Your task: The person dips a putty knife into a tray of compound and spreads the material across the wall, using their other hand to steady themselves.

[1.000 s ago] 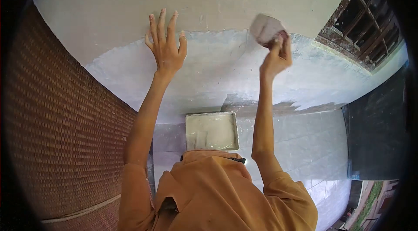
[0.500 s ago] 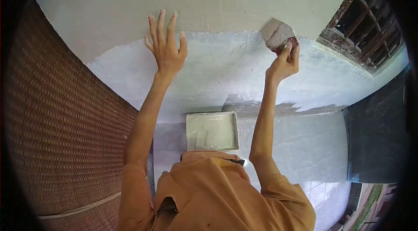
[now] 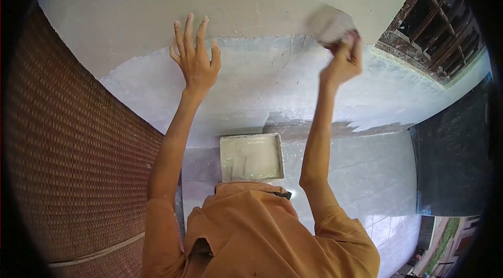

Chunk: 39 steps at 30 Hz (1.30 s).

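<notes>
My left hand rests with fingers spread against the wall, across the edge between the greenish-beige upper coat and the whiter lower part. My right hand grips a flat, grey putty scraper by its reddish handle. The scraper is blurred by motion and lies over the beige coat, just above the coat's edge. Below both hands, a rectangular tray of pale, wet paste sits on the tiled floor near my body.
A woven mat panel rises along the left side. At the upper right is a window with a brown wooden frame. A dark panel stands at the right, and grey floor tiles run below the wall.
My right hand has turned a little and the scraper has moved slightly up the wall. My left hand stays spread on the wall; the whole view has shifted slightly.
</notes>
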### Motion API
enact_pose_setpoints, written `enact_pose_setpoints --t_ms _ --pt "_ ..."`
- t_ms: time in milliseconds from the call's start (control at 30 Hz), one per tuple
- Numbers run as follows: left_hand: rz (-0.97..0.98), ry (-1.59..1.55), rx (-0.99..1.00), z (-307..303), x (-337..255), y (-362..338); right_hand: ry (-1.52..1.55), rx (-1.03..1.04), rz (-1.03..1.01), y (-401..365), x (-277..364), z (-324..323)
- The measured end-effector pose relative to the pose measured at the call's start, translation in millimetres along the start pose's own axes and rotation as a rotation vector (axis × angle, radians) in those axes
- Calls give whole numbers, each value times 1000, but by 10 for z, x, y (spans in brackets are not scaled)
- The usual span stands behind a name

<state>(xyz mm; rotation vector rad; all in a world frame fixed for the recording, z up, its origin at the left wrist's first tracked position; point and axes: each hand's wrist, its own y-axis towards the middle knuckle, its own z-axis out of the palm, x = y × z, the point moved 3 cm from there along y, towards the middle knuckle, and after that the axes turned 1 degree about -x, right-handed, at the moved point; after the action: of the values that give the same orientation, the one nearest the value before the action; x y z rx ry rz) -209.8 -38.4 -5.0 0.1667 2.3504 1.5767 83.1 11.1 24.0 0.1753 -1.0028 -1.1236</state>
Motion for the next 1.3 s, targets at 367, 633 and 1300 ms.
enact_pose_setpoints --t_ms 367,633,1300 --pt "2 -1 -9 5 3 26 69 -52 -55 118 11 -55" --pt "10 0 37 54 -29 61 -148 327 -40 -969 -249 765" --pt "22 -27 32 42 118 57 -101 13 -51 -26 -356 -324"
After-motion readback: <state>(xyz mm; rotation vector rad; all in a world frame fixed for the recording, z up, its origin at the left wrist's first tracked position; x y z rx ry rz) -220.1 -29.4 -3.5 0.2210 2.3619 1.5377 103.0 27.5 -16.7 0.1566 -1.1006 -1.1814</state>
